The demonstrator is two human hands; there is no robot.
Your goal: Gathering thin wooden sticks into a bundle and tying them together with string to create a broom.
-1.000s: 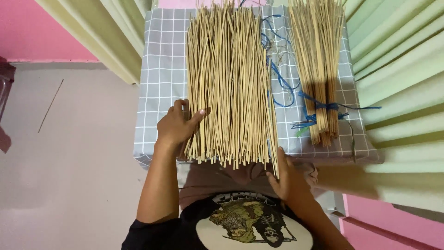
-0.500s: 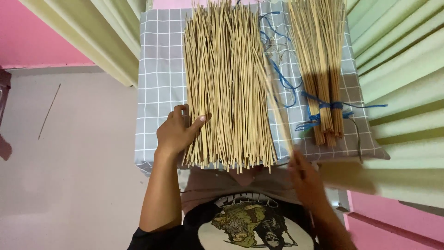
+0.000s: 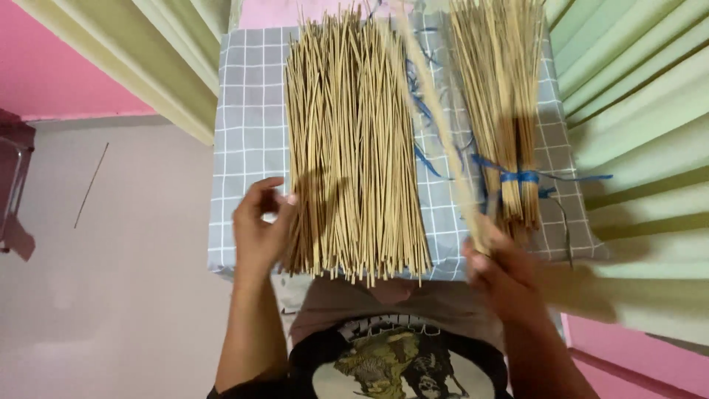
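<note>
A wide pile of thin tan sticks lies lengthwise on a grey checked cloth. My left hand rests against the pile's left near edge, fingers curled at the outermost sticks. My right hand grips a small bunch of sticks by its near end; the bunch is blurred and slants up and away between the pile and a bundle. That bundle of sticks, tied with blue string, lies on the cloth's right side.
Pale green pleated curtains hang at the right and upper left. A pink wall meets a beige floor on the left, where one loose stick lies. Loose blue string trails between pile and bundle.
My right hand has taken a small bunch of sticks from the pile's right edge and lifted it toward the tied bundle. My left hand has shifted slightly along the pile's left edge.
</note>
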